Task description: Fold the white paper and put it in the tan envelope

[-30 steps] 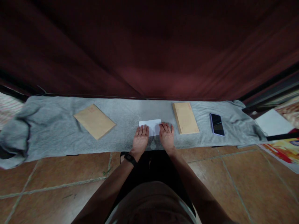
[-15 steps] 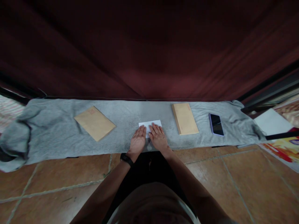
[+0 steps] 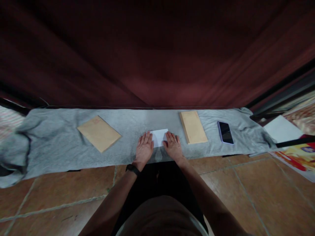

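Observation:
A folded-looking white paper (image 3: 159,137) lies flat on the grey cloth in front of me. My left hand (image 3: 144,146) rests palm down on its left end, fingers stretched out. Over the right end lies my right hand (image 3: 173,145), also flat, with the thumb toward the middle of the paper. Parts of both ends are hidden under my fingers. To the right is a thick stack of brown envelopes (image 3: 194,127). A brown envelope (image 3: 99,133) lies at an angle to the left.
The grey cloth (image 3: 59,144) covers a long narrow surface, bunched up at its left end. A phone (image 3: 225,132) in a purple case lies on the right. Behind hangs a dark red curtain (image 3: 152,65). A white sheet (image 3: 283,128) and a colourful printed box or bag (image 3: 299,157) are at far right.
My hands have slid apart across the paper, the left one leftward and the right one rightward, so more of its middle shows. The camera view has shifted slightly.

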The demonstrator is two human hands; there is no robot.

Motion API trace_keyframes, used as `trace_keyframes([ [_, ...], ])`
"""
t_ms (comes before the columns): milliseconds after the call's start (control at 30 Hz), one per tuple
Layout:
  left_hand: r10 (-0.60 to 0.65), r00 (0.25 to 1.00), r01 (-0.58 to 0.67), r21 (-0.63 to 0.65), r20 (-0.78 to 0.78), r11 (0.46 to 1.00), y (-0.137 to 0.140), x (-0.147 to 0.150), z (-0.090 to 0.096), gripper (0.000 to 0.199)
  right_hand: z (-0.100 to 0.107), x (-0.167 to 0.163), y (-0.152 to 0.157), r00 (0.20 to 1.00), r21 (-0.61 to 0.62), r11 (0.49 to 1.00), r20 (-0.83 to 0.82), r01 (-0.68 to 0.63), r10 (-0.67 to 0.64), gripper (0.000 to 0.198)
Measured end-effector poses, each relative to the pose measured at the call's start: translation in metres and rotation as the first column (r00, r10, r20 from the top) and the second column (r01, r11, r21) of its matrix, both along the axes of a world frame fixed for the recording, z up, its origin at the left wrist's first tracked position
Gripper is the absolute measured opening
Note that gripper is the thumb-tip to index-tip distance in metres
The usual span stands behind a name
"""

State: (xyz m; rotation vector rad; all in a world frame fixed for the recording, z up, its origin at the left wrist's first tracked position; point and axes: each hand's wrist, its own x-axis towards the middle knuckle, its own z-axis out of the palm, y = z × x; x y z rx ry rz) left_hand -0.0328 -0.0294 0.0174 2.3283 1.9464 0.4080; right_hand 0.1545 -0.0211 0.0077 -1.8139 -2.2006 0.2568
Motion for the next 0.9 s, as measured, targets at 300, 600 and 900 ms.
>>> trace_keyframes([
  [300, 0.346, 0.936, -0.352, 0.134, 0.067, 0.926, -0.001, -0.102, 0.022, 0.057, 0.031, -0.015, 0.024, 0.959, -0.187, 0.941, 0.039, 0.281, -0.279, 0.058],
  [600, 0.325, 0.92, -0.337, -0.019, -0.221, 0.941, -0.034, -0.168, 0.033, 0.042, 0.02, -0.01, 0.032, 0.898, -0.274, 0.917, -0.251, 0.291, -0.36, 0.028],
  [900, 0.152, 0.934, -0.183, -0.07, -0.324, 0.981, -0.028, -0.119, 0.054, 0.038, 0.019, 0.002, -0.009, 0.293, -0.409, 0.912, -0.869, 0.032, -0.4, 0.034],
])
